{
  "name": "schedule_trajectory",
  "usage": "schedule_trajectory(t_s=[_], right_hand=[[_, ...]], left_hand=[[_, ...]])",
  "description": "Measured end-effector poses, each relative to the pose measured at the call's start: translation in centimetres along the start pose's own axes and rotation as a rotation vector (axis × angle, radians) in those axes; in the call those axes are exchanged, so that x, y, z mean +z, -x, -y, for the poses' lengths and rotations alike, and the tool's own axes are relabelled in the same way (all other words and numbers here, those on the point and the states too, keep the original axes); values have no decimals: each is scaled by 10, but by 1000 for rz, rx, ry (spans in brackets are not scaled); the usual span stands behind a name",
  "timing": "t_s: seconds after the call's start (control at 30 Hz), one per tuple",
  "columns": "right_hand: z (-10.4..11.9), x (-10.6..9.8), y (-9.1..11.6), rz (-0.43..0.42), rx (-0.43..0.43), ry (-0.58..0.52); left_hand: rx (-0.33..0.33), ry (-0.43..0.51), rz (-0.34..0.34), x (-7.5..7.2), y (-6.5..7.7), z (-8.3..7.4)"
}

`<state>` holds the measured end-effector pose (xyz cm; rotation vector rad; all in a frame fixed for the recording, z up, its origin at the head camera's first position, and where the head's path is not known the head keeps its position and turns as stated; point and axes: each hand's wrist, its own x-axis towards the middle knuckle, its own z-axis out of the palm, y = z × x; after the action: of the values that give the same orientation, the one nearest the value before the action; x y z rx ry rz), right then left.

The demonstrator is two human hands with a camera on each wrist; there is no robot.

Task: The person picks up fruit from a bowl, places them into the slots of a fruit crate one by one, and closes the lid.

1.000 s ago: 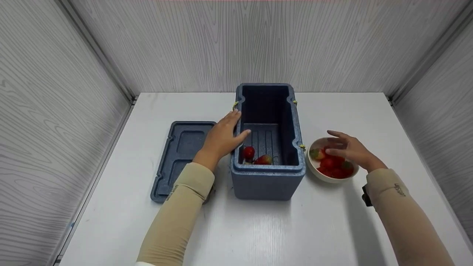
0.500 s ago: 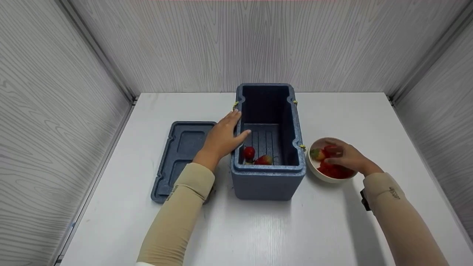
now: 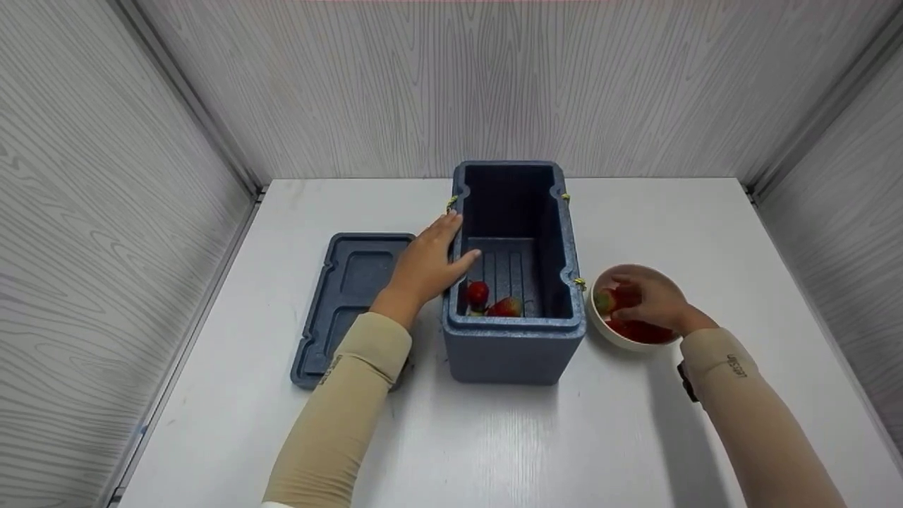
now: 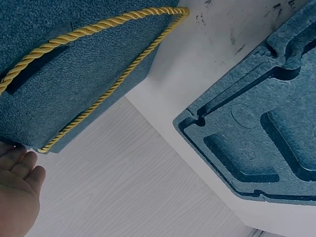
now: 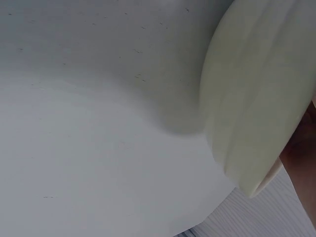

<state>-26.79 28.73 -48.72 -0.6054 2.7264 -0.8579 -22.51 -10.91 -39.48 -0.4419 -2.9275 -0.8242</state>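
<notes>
A blue foam box point(image 3: 508, 360) stands uncovered mid-table, with a red strawberry point(image 3: 477, 292) and another strawberry point(image 3: 506, 307) on its floor. My left hand point(image 3: 428, 262) rests along its left rim, thumb stretched over the opening. In the left wrist view, fingertips of that hand point(image 4: 19, 187) meet the box's edge beside a yellow rope point(image 4: 101, 25). To the right, my right hand point(image 3: 656, 307) reaches into a white bowl point(image 3: 631, 343) of strawberries, fingers bent near a green-topped strawberry point(image 3: 604, 301). I cannot tell whether they hold one. The right wrist view shows mostly the bowl's side point(image 5: 261, 89).
The blue lid point(image 3: 368, 271) lies on the white table point(image 3: 480, 451) to the left of the box, partly behind my left arm. Grey wood-grain panels point(image 3: 395, 85) enclose the table at the back and both sides.
My right hand has lowered from above the bowl down into the strawberries and shifted left, its fingers bending. The left hand stays on the box rim.
</notes>
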Motion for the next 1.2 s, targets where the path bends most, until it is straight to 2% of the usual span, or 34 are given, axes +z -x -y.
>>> schedule_trajectory(t_s=[0.2, 0.37, 0.47, 0.73, 0.87, 0.97, 1.2], right_hand=[[2, 4, -1, 85, 46, -43], [0, 8, -4, 56, -35, 0], [0, 9, -4, 54, -47, 28], [7, 7, -2, 124, 51, 61], [9, 8, -1, 177, 118, 31], [8, 8, -2, 195, 120, 0], [-1, 11, -2, 133, 57, -5]], left_hand=[[0, 2, 6, 0, 0, 0], [3, -1, 5, -2, 0, -1], [4, -5, 4, -2, 0, -1], [-1, -12, 4, -2, 1, -1], [2, -17, 0, -1, 1, -1], [4, -11, 0, -1, 1, 0], [4, 3, 4, -1, 1, 1]])
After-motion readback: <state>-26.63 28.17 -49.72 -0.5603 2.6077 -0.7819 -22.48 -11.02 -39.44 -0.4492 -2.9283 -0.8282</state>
